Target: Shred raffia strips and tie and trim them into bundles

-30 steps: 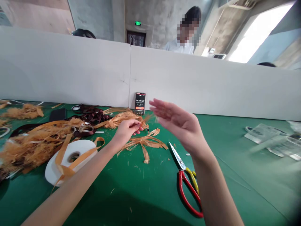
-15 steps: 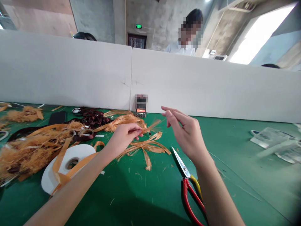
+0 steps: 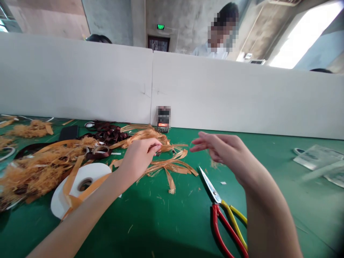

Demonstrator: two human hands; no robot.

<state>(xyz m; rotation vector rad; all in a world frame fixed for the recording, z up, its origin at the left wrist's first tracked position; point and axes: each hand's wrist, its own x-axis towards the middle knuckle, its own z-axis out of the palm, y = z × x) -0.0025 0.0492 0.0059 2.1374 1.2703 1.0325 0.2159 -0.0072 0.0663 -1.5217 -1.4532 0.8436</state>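
My left hand [image 3: 139, 156] is closed in a pinch on a bundle of orange raffia strips [image 3: 150, 135] just above the green table [image 3: 166, 222]. More orange strips [image 3: 172, 166] lie spread on the cloth right beside it. My right hand [image 3: 225, 150] hovers a little to the right with its fingers stretched toward the left hand and nothing in it. A small wisp of fibre [image 3: 214, 164] shows under that hand. Red and yellow handled scissors [image 3: 224, 215] lie shut below my right hand.
A white tape roll [image 3: 80, 182] wrapped with orange ribbon sits at the left beside heaps of shredded orange fibre [image 3: 29, 172] and dark brown ribbon [image 3: 107, 134]. A phone [image 3: 163, 119] leans on the white divider [image 3: 215, 93]. Clear plastic bags [image 3: 317, 159] lie far right. A person [image 3: 220, 36] stands behind the divider.
My right hand has dropped from a raised position and drawn in toward the left hand. The left hand has kept its pinch on the raffia.
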